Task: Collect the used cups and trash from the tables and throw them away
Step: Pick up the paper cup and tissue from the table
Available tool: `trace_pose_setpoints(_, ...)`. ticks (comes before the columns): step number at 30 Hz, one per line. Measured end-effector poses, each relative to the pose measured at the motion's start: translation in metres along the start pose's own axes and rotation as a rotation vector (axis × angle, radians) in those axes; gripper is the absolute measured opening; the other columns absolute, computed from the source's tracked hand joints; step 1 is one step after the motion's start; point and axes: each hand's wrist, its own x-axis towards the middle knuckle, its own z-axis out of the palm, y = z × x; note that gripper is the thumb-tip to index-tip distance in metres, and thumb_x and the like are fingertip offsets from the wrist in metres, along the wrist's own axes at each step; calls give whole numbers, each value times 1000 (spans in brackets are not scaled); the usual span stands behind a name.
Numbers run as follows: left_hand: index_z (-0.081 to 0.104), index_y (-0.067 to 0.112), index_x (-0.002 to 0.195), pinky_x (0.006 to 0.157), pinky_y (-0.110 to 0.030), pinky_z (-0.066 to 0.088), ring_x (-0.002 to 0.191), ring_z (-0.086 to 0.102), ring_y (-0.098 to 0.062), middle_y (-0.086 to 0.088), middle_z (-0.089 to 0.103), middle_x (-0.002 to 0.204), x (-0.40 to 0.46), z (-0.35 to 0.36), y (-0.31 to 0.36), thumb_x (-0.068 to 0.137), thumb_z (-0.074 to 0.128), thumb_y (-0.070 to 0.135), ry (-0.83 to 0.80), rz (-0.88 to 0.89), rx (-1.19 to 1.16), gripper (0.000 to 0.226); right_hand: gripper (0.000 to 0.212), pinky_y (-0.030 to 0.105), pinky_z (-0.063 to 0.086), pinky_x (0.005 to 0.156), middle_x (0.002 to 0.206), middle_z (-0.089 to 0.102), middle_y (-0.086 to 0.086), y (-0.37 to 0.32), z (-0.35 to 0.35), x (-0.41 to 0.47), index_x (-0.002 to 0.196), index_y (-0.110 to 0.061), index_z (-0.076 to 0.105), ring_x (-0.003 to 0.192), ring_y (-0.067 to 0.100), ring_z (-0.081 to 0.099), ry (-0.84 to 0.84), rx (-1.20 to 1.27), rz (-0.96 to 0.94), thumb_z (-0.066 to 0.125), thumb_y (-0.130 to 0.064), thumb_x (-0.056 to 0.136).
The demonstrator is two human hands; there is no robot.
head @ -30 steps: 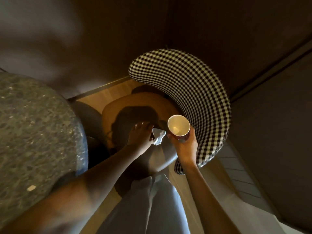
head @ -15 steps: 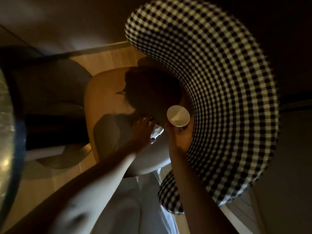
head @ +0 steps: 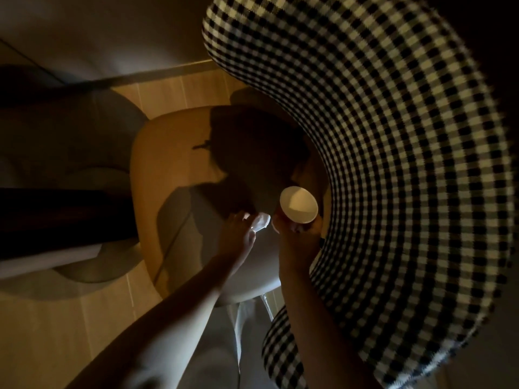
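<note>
Round paper cup [head: 298, 204] and crumpled white napkin [head: 261, 222] in hands

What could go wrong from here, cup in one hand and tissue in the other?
1. The right hand holds the white paper cup from below at its base only; it looks tilted, so it might tip or spill any dregs.
2. The left hand pinches the crumpled white tissue by an edge; the grip looks light, so it may drop onto the tan chair seat.
3. Dim light may hide other trash.
</note>
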Motion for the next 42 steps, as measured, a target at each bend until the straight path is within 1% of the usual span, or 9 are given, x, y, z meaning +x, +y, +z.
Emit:
trace_pose_setpoints(4,63,7,116,85,-38,47,102,58,-33,-14,62,111,-2,-24,2,78,66,10,39,-184,-269,38,56,37,54,86,100,65,-3,-17,-12,3,123,-8,52,93,15,65,-96,-62,-142,79,-8,74)
trace_pose_setpoints(8,61,6,113,82,-40,52,99,61,-30,-8,62,107,-5,-80,10,76,71,14,114,-219,-487,39,67,1,45,72,119,61,-6,-45,-17,-14,131,-16,49,104,6,58,-115,-20,-144,81,-11,72)
trace_pose_setpoints(10,60,-4,112,89,-45,50,102,61,-34,-20,63,109,-11,-110,16,76,72,14,174,-198,-583,42,70,4,46,72,115,63,-10,-65,-20,-38,130,-21,51,103,4,60,-127,-41,-174,84,-17,69)
trace_pose_setpoints(14,57,-3,121,82,-6,43,94,63,-24,-19,68,105,-45,-182,34,68,75,-8,306,-158,-566,56,65,24,53,86,108,64,-3,-108,-39,-87,124,-16,54,101,14,62,-212,-126,-289,84,-14,67)
trace_pose_setpoints(18,56,4,125,85,-38,53,94,64,-27,-12,67,102,-88,-253,42,72,75,1,348,-101,-537,57,67,-3,41,75,107,59,-5,-139,-57,-143,124,-10,54,89,2,58,-309,-207,-472,85,-7,65)
trace_pose_setpoints(21,57,11,125,81,-33,53,92,65,-20,-5,68,103,-123,-294,41,70,77,8,437,-63,-438,59,65,-9,33,69,102,58,-15,-153,-70,-175,120,-17,56,88,-12,52,-316,-287,-631,88,-21,63)
trace_pose_setpoints(32,65,12,112,77,-10,40,89,60,-12,3,64,99,-255,-315,46,69,71,21,771,-347,-411,45,62,5,46,76,113,62,-13,-184,-66,-232,121,-20,52,94,-9,59,-856,-344,-761,85,-16,68)
trace_pose_setpoints(37,63,23,111,78,-22,46,93,57,-5,7,63,102,-336,-280,51,71,68,32,932,-631,-477,41,77,43,47,101,132,57,9,-154,-53,-271,133,-10,48,122,23,54,-1105,-479,-827,86,-20,67)
trace_pose_setpoints(42,60,28,113,75,-27,49,91,60,-12,6,64,107,-442,-235,57,73,66,39,1066,-925,-457,42,72,27,46,99,127,59,7,-96,-64,-341,130,-8,49,115,11,55,-1385,-557,-856,86,-13,68)
